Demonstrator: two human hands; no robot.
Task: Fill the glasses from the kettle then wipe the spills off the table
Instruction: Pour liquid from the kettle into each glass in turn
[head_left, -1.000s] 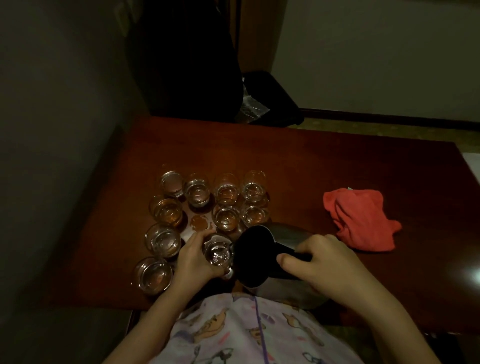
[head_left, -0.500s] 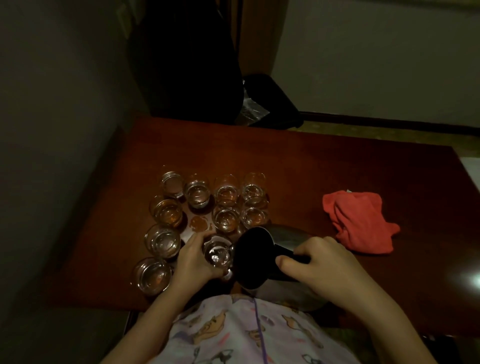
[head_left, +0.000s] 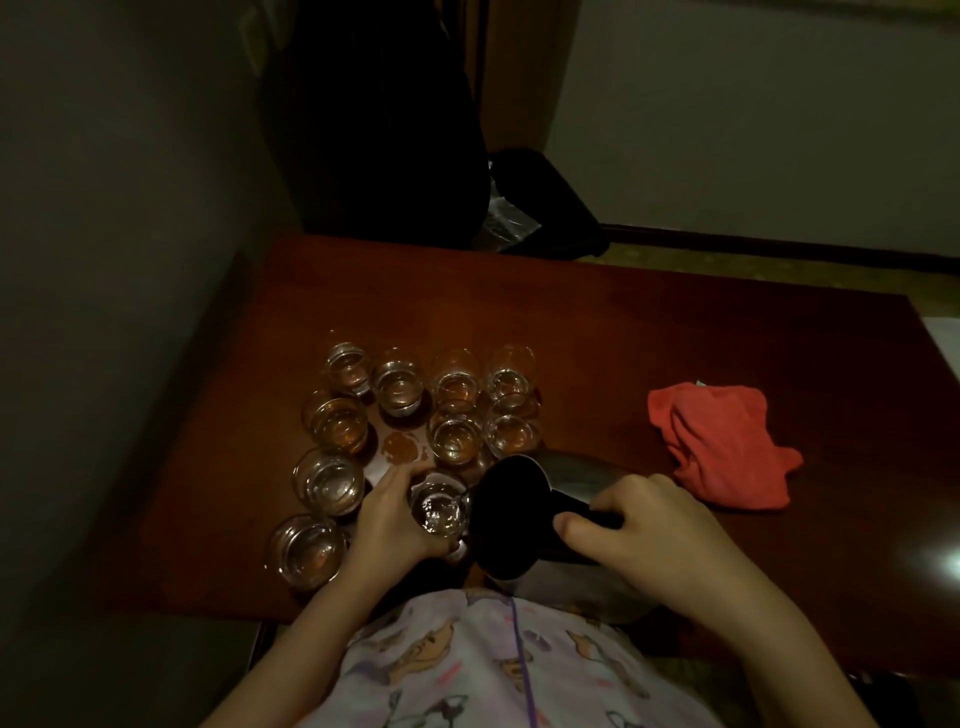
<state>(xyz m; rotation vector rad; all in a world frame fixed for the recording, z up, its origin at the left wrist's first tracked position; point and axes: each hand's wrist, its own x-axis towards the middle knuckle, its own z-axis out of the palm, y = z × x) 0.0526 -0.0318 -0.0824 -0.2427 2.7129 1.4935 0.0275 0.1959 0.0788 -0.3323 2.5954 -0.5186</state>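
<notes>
Left hand (head_left: 387, 519) wraps a glass (head_left: 438, 506) near the front edge of the table (head_left: 649, 332); fingers closed round its side, glass upright. Right hand (head_left: 660, 535) is clenched on the dark handle of the kettle (head_left: 524, 519), which is tilted left, spout at the glass rim. Water in the glass looks disturbed; pour judged under way. Level hard to read in this dim light.

Risks:
- Overfill. Glass is small and the kettle mouth wide; a slightly steeper tilt would send water over the rim and onto the left fingers.
- Spout drifting off the rim puts water on the wood. One wet patch (head_left: 401, 448) already lies just beyond the left hand.
- Kettle body sits just beside the two nearest filled glasses (head_left: 457, 439); a swing forward when levelling could knock them.
- Left forearm passes just beside the front-left glass (head_left: 306, 551); a careless pull-back could tip it.

Room:
- Glasses are packed, several touching or nearly so; the only gap is at the wet patch.
- Held glass is close to the front edge and the lap.
- Right half of the table is open except a red cloth (head_left: 722, 441), near the right hand, well apart from the glasses.
- Wall close on the left.
</notes>
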